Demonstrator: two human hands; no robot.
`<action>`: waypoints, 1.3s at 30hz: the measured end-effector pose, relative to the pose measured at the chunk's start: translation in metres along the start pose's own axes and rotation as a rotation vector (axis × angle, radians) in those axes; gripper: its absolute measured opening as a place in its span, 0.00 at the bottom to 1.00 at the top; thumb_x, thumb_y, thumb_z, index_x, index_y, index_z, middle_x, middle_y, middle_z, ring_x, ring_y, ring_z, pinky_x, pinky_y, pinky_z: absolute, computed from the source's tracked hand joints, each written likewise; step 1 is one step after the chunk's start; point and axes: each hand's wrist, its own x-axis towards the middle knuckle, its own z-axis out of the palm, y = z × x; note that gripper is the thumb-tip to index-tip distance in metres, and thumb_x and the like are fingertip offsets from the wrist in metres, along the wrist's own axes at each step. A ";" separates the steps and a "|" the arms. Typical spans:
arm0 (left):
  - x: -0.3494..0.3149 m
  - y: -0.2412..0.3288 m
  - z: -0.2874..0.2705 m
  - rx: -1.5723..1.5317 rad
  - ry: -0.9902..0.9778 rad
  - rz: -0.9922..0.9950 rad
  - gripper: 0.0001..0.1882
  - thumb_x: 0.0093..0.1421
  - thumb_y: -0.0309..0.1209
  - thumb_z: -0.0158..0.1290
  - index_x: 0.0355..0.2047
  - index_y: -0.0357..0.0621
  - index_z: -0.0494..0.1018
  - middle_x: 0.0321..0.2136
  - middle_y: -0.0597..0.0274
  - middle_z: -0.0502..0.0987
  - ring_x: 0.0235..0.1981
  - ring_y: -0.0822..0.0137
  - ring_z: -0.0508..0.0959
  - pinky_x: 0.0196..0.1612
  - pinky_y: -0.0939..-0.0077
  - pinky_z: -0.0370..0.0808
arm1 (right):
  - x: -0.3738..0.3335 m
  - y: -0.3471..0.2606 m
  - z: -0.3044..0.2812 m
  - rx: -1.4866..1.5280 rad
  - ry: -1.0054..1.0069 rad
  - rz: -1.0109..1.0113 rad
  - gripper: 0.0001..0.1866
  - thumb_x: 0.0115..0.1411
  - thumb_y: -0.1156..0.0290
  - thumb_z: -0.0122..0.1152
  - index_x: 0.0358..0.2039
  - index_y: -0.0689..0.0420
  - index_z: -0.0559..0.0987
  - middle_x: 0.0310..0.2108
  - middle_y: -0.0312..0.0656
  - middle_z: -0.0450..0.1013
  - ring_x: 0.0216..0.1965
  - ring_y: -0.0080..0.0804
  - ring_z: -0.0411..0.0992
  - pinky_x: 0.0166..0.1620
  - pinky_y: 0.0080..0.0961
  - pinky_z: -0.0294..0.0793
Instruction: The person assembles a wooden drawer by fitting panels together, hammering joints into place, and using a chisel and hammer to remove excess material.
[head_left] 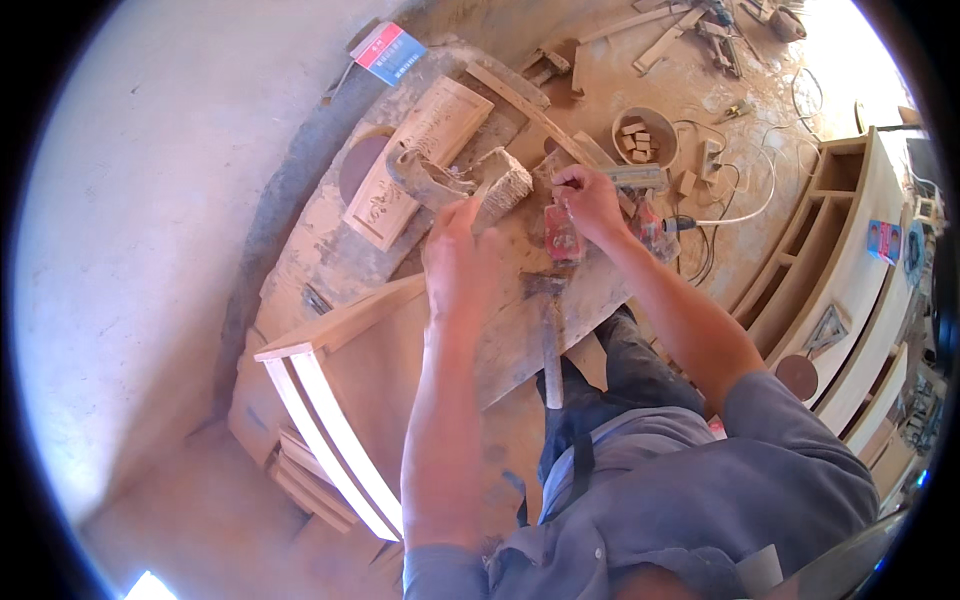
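My left hand (pixel 455 265) is over the dusty workbench (pixel 500 335), smeared by motion, so its grip does not show clearly. Just beyond its fingertips lie a rough, bristly block like a brush (pixel 505 185) and a curled, dusty strip (pixel 425 180). My right hand (pixel 592 208) has thumb and fingers pinched together above a dusty red object (pixel 563 236); whatever sits in the pinch is too small to make out. Nearer me, a hammer (pixel 551 345) rests across the bench edge, its handle pointing toward my body.
A carved wooden panel (pixel 440 135) and a blue-and-red box (pixel 388 53) are at the far left. A wooden frame piece (pixel 345 320) leans at the left. Beyond the bench, a bowl (pixel 668 135) holds wood blocks. Cords and a power strip (pixel 711 158) lie near a long wooden cabinet (pixel 835 240).
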 end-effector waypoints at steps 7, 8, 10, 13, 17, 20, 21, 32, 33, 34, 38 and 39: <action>0.043 0.010 0.019 0.101 0.122 -0.115 0.11 0.61 0.27 0.57 0.42 0.37 0.81 0.31 0.50 0.84 0.32 0.48 0.84 0.40 0.60 0.80 | 0.023 0.010 -0.020 -0.127 -0.023 -0.086 0.07 0.58 0.78 0.60 0.35 0.64 0.83 0.32 0.47 0.81 0.33 0.34 0.80 0.40 0.29 0.77; 0.044 0.011 0.017 0.062 0.142 -0.166 0.11 0.61 0.26 0.56 0.42 0.36 0.81 0.31 0.50 0.84 0.31 0.51 0.84 0.38 0.62 0.79 | 0.027 0.013 -0.020 -0.144 -0.031 -0.096 0.07 0.58 0.78 0.60 0.35 0.64 0.83 0.32 0.48 0.81 0.33 0.35 0.80 0.40 0.29 0.77; 0.046 0.012 0.013 -0.022 0.184 -0.267 0.11 0.62 0.25 0.55 0.43 0.35 0.81 0.31 0.49 0.84 0.30 0.57 0.85 0.34 0.66 0.79 | 0.034 0.011 -0.017 -0.181 -0.045 -0.118 0.07 0.57 0.77 0.60 0.35 0.63 0.84 0.31 0.49 0.81 0.34 0.36 0.80 0.39 0.30 0.77; 0.043 0.024 -0.007 -0.189 0.245 -0.421 0.11 0.65 0.25 0.53 0.43 0.30 0.80 0.29 0.50 0.84 0.28 0.65 0.85 0.31 0.71 0.79 | 0.043 -0.001 -0.009 -0.191 -0.041 -0.116 0.08 0.57 0.76 0.60 0.35 0.63 0.84 0.31 0.49 0.81 0.33 0.35 0.80 0.39 0.30 0.77; 0.039 0.036 -0.031 -0.395 0.269 -0.575 0.12 0.66 0.24 0.54 0.44 0.24 0.77 0.29 0.52 0.82 0.27 0.66 0.85 0.31 0.76 0.80 | 0.057 -0.016 0.007 -0.173 -0.013 -0.081 0.08 0.56 0.76 0.61 0.35 0.63 0.83 0.30 0.50 0.81 0.32 0.35 0.80 0.38 0.29 0.77; 0.036 0.042 -0.043 -0.450 0.311 -0.574 0.13 0.66 0.23 0.54 0.45 0.20 0.75 0.29 0.51 0.81 0.27 0.64 0.84 0.30 0.77 0.81 | 0.066 -0.019 0.022 -0.121 -0.022 -0.119 0.07 0.55 0.76 0.61 0.34 0.63 0.83 0.29 0.50 0.80 0.31 0.36 0.80 0.37 0.29 0.77; 0.035 0.044 -0.045 -0.454 0.314 -0.597 0.13 0.66 0.23 0.54 0.45 0.20 0.75 0.29 0.51 0.81 0.27 0.64 0.85 0.30 0.77 0.81 | 0.068 -0.016 0.030 -0.110 -0.010 -0.149 0.07 0.55 0.76 0.61 0.34 0.63 0.83 0.29 0.50 0.80 0.31 0.36 0.80 0.37 0.29 0.77; 0.034 0.049 -0.052 -0.483 0.384 -0.684 0.16 0.66 0.23 0.53 0.48 0.16 0.72 0.32 0.46 0.81 0.28 0.62 0.85 0.32 0.77 0.83 | 0.063 -0.014 0.059 -0.003 -0.026 -0.055 0.04 0.52 0.79 0.65 0.30 0.62 0.79 0.22 0.36 0.77 0.24 0.20 0.74 0.28 0.21 0.73; 0.034 0.048 -0.051 -0.486 0.383 -0.692 0.16 0.66 0.22 0.53 0.48 0.16 0.72 0.32 0.45 0.81 0.28 0.62 0.85 0.32 0.77 0.83 | 0.063 -0.015 0.058 0.033 -0.028 -0.045 0.04 0.52 0.80 0.65 0.29 0.62 0.79 0.22 0.36 0.76 0.23 0.20 0.74 0.27 0.20 0.72; 0.033 0.047 -0.050 -0.488 0.382 -0.699 0.16 0.66 0.22 0.53 0.48 0.16 0.72 0.33 0.45 0.81 0.27 0.62 0.85 0.32 0.77 0.83 | 0.062 -0.017 0.057 0.068 -0.030 -0.034 0.04 0.52 0.80 0.65 0.28 0.61 0.78 0.22 0.35 0.76 0.23 0.19 0.74 0.26 0.20 0.72; 0.031 0.046 -0.049 -0.531 0.398 -0.733 0.16 0.66 0.22 0.53 0.49 0.15 0.71 0.33 0.43 0.81 0.27 0.61 0.85 0.32 0.77 0.83 | 0.062 -0.022 0.055 0.313 -0.110 0.130 0.05 0.51 0.81 0.66 0.28 0.61 0.77 0.22 0.37 0.75 0.21 0.20 0.73 0.22 0.20 0.71; 0.031 0.046 -0.049 -0.552 0.400 -0.750 0.17 0.66 0.22 0.53 0.49 0.15 0.71 0.33 0.43 0.81 0.27 0.60 0.85 0.31 0.76 0.83 | 0.064 -0.019 0.055 0.325 -0.104 0.126 0.06 0.51 0.81 0.66 0.28 0.61 0.77 0.22 0.37 0.75 0.21 0.21 0.73 0.22 0.20 0.71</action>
